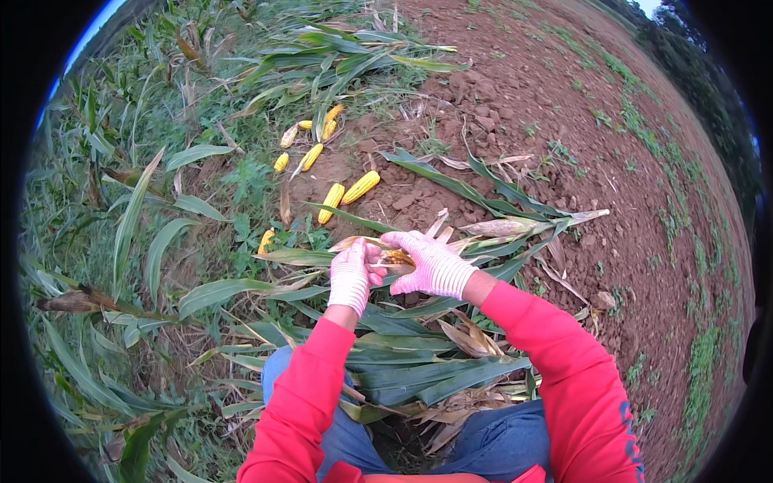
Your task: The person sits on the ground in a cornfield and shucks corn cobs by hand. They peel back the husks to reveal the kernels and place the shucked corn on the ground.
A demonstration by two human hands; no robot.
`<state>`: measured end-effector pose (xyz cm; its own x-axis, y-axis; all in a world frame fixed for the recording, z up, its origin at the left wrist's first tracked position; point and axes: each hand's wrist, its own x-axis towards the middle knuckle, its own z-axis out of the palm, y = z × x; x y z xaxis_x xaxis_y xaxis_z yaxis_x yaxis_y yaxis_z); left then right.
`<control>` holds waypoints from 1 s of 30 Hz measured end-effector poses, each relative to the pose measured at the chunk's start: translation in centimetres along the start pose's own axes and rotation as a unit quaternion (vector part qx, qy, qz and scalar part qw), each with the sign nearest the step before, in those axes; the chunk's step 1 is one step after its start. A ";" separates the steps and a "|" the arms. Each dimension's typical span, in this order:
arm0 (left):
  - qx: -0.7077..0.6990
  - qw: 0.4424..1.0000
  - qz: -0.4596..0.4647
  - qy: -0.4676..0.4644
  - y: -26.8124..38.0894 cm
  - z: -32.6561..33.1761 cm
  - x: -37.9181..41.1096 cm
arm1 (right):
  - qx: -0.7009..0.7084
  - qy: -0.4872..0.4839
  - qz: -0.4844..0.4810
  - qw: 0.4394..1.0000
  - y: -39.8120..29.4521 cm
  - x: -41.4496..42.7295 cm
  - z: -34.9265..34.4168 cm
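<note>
Between my gloved hands is an ear of corn [397, 258] with some yellow-brown kernels showing and dry husk around it. My left hand [353, 268], in a pink and white glove, pinches the husk at the ear's left side. My right hand [432, 265] curves around the ear from the right, thumb below and fingers above. Part of the ear is hidden behind my fingers. Just right of my hands, an ear still in its pale husk [501, 227] lies on a cut corn stalk [589, 216] with long green leaves.
Beyond my hands, bare yellow corn cobs [361, 187] lie scattered on the soil. Cut green corn leaves [416, 368] and dry husks [468, 335] cover the ground before my knees. Standing corn plants [133, 217] crowd the left; reddish tilled soil [634, 241] stretches right. Another stalk pile [344, 51] lies farther ahead.
</note>
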<state>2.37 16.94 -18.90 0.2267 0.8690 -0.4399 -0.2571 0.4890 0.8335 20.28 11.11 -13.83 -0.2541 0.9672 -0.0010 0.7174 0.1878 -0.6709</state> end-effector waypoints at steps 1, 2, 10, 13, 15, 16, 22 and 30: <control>-0.009 1.000 -0.009 -0.019 -0.3 0.2 -0.1 | 0.044 0.014 -0.019 0.999 -0.1 0.0 1.2; -0.018 0.999 -0.018 -0.037 -0.6 0.3 -0.3 | 0.155 -0.023 0.019 0.988 0.1 0.0 1.9; 0.145 0.986 0.086 0.008 0.1 -1.3 1.3 | 0.068 -0.045 0.154 0.985 4.9 -1.0 1.2; 0.488 0.872 0.038 -0.016 -1.9 -4.2 2.5 | 0.142 -0.026 0.202 0.969 6.4 -1.4 -0.2; 0.733 0.670 -0.020 -0.117 -5.2 -4.0 2.4 | 0.194 -0.004 0.226 0.955 7.5 -1.9 -0.9; 0.755 0.639 -0.067 -0.132 -7.1 -4.4 2.3 | 0.201 -0.010 0.230 0.952 7.7 -1.9 -1.4; 0.799 0.568 -0.054 -0.191 -13.5 -7.3 3.3 | 0.237 -0.017 0.170 0.956 5.6 -1.0 -1.8; 0.297 0.947 -0.121 -0.021 -13.4 -5.6 3.0 | 0.180 -0.057 0.099 0.977 0.8 0.0 -4.5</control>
<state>1.26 13.44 -33.21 0.2524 0.7264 -0.6392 0.3783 0.5339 0.7562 23.78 12.01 -11.03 -0.2184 0.9495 -0.2252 0.4894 -0.0931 -0.8671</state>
